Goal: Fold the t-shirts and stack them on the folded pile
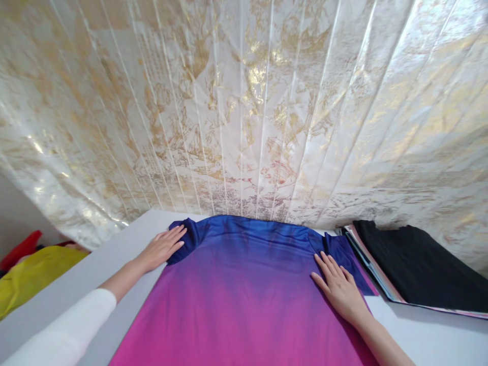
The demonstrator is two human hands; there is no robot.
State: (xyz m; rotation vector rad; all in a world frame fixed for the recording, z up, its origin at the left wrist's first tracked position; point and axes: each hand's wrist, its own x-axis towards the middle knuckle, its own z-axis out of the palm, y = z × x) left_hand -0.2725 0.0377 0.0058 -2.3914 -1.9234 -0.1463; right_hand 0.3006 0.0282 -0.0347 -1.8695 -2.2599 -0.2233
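Observation:
A short-sleeved shirt (244, 284) lies spread on the white table, fading from dark blue at the shoulders to magenta lower down. Its lower part runs out of view at the bottom. My left hand (163, 247) rests with fingers stretched out on the bunched blue sleeve at the left. On the right, my right hand (339, 287) lies flat on the shirt near the other sleeve (353, 262), fingers spread. Neither hand grips the cloth.
Folded garments with a black one (423, 264) on top are stacked at the right of the white table (415, 330). Yellow cloth (38, 272) and red cloth (23, 249) lie beyond the left edge. A shiny gold-patterned sheet (244, 112) hangs behind the table.

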